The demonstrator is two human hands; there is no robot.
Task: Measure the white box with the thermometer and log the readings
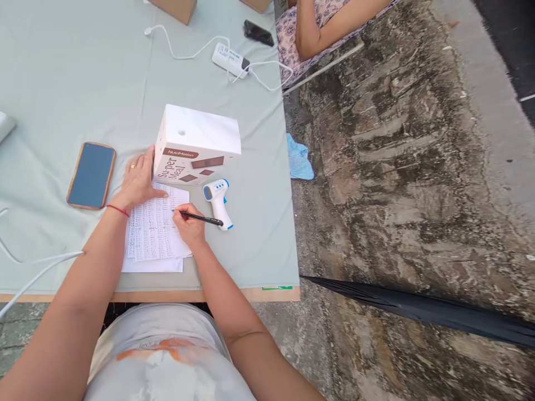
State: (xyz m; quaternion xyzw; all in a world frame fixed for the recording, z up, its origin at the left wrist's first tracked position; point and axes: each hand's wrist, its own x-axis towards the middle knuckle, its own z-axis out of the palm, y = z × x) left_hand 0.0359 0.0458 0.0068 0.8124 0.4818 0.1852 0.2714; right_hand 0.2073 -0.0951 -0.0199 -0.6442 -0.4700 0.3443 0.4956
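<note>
My right hand (189, 224) grips a black pen (200, 218) with its tip on a sheet of paper (152, 231) filled with small handwritten rows. My left hand (137, 179) lies flat on the top left of that sheet, fingers apart, pressing it down; it wears a ring and a red wrist thread. A white box (196, 146) printed with brown lettering stands just beyond the paper, touching my left fingers. A white and blue handheld thermometer (218, 201) lies right of the pen.
A phone (91, 174) lies screen-up left of my hand. White cables (37, 267) cross the near left edge. A power strip (229, 59) and a dark phone (258, 32) sit at the far side. Another person's arm (330, 25) is beyond the table (62, 83). A folded black umbrella (418, 309) lies on the ground.
</note>
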